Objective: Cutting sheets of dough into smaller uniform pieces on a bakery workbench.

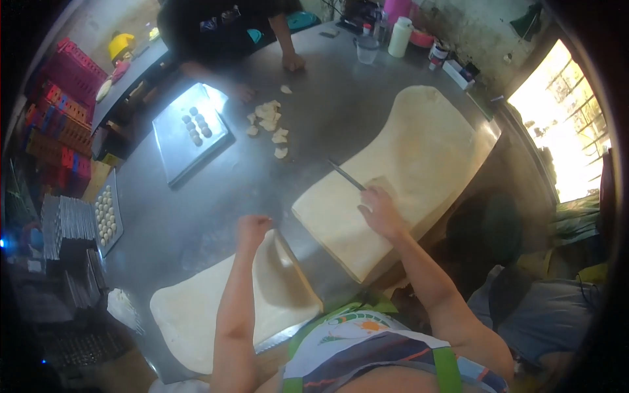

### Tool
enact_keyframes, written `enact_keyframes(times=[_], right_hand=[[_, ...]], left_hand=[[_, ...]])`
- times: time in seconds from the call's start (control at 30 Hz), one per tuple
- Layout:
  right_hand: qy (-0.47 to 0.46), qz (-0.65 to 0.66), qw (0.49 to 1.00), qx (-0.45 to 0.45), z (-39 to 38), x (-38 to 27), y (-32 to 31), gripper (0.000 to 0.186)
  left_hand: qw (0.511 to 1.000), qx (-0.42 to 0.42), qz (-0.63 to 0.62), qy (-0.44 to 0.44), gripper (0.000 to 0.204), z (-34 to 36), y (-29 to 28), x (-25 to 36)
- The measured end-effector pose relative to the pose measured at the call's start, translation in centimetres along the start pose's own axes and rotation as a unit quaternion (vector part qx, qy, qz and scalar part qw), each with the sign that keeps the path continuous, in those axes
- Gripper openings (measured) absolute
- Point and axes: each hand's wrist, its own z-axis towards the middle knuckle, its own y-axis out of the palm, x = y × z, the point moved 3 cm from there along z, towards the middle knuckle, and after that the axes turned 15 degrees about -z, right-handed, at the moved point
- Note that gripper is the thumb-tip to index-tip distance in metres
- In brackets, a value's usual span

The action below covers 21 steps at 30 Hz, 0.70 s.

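Where the steel table [209,216] serves as landmark, entries run outward from the dough in hand.

Large dough sheet [400,177]: pale, long, flat on the table's right half, its near end squared off. Right hand [380,211] rests on that near end, fingers closed round the handle of a knife [347,175]; the thin blade lies across the sheet's left edge, pointing toward the table's middle.

Second dough sheet [216,308]: pale slab at the table's near edge, left of the large sheet and apart from it. Left hand [252,230] is clenched at this slab's far corner, touching it; whether it grips dough cannot be told.

Cut dough pieces [268,124]: small pale scraps scattered at the table's centre, beyond the knife tip.

Metal tray [190,134]: flat, on the table's far left, bearing a few small dough balls [196,126].

Another person's hand [293,62]: resting on the table's far edge; a second hand is near the cut pieces.

White bottle [400,37] and clear cup [367,49]: far right corner of the table.

Red crates [62,105]: stacked off the table's left side.
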Motion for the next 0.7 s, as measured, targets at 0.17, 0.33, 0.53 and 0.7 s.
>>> enact_keyframes(times=[0.17,0.33,0.53,0.7], right_hand=[[0.043,-0.191,0.981,0.011,-0.4,3.6,-1.7,0.032],[0.007,-0.182,0.981,-0.062,1.4,4.9,0.8,0.023],[0.088,-0.035,0.989,-0.113,-3.4,3.6,-2.3,0.024],[0.046,-0.038,0.984,-0.165,-12.0,-1.8,0.6,0.023]], left_hand=[[0.969,0.032,0.194,-0.146,0.019,-0.3,4.0,-0.1],[0.985,0.025,0.151,-0.08,0.02,1.4,9.2,0.9],[0.967,0.013,-0.176,-0.183,0.037,-1.2,7.9,-1.4],[0.989,0.103,-0.098,-0.036,0.043,-0.3,7.9,-2.3]])
